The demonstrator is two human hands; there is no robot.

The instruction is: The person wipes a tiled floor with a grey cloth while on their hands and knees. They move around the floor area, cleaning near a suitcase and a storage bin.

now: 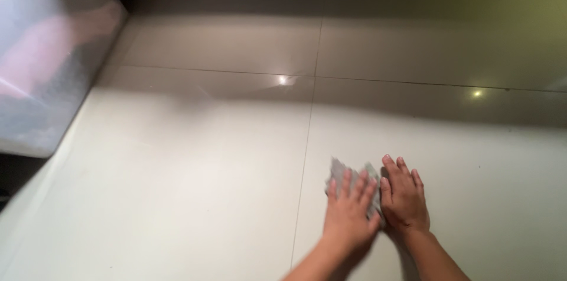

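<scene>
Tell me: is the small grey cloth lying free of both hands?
No: left hand and right hand press flat on the small grey cloth.

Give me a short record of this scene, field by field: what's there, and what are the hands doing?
Setting: glossy pale tiled floor, seen from above
Left hand: left hand flat, palm down, pressing on a small grey cloth
Right hand: right hand flat beside it, at the cloth's right edge, fingers spread
Cloth: crumpled, mostly covered by the hands
Nearby: translucent plastic-covered object at far left
Lighting: two light glints on the tiles; shadow across the far floor
</scene>
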